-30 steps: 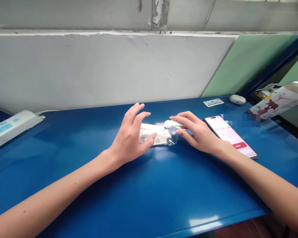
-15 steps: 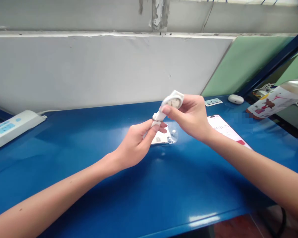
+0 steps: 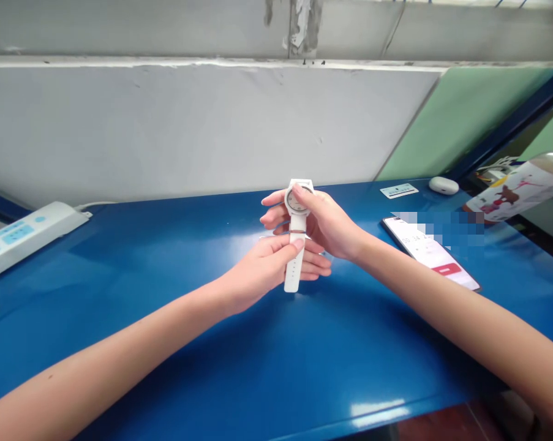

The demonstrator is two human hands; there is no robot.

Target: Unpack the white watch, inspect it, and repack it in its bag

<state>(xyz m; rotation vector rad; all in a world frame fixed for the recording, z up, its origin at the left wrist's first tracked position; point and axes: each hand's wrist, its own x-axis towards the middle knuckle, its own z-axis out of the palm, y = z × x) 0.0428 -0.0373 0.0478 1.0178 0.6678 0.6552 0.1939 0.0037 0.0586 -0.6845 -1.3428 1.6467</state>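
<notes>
Standing upright above the middle of the desk (image 3: 175, 343), a white wristwatch (image 3: 297, 233) is held between both hands, its round dial facing the camera and its strap hanging straight down toward 6 o'clock. The watch case is gripped by the right hand (image 3: 324, 223), whose fingers are curled behind and around the dial from the 3 o'clock side. The strap is pinched just below the case by the left hand (image 3: 269, 269), thumb laid across its front, the other fingers closed behind it. The lower end of the strap hangs free, just clear of the blue surface. At 3 o'clock from the watch, a smartphone (image 3: 435, 257) is laid flat with its screen lit, a red bar seen near its lower end. Farther off at 2 o'clock, a small card (image 3: 398, 190) and a white earbud case (image 3: 443, 185) are set near the wall. At 9 o'clock, well apart, a white power strip (image 3: 23, 231) is rested along the desk's far edge.
</notes>
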